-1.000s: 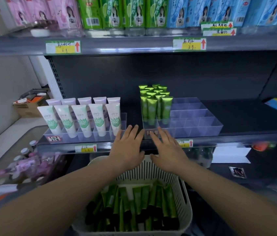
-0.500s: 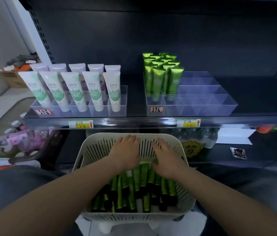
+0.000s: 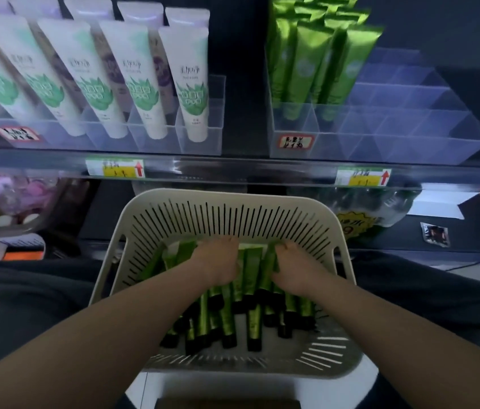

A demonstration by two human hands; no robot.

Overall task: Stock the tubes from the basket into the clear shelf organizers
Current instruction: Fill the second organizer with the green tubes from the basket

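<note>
A beige slotted basket [image 3: 342,231] sits below the shelf, and several green tubes with black caps [image 3: 254,323] lie in it. My left hand [image 3: 218,262] reaches into the pile with its fingers curled down over the far ends of the tubes. My right hand [image 3: 293,268] is beside it, its fingers and thumb curled round a tube at the pile's right. On the shelf above stands a clear divided organizer [image 3: 410,131]. Its left compartments hold upright green tubes [image 3: 306,63]; the compartments to the right hold nothing.
Another clear organizer [image 3: 203,137] at the left holds white and green tubes [image 3: 135,81] with purple ones behind. Price labels [image 3: 115,168] line the shelf edge. Bottled water [image 3: 374,205] and small packets sit on the lower shelf, and pink items [image 3: 2,196] lie at the far left.
Both hands dropped from the shelf edge into the basket and curled onto the green tubes. The camera tilted down and moved closer.
</note>
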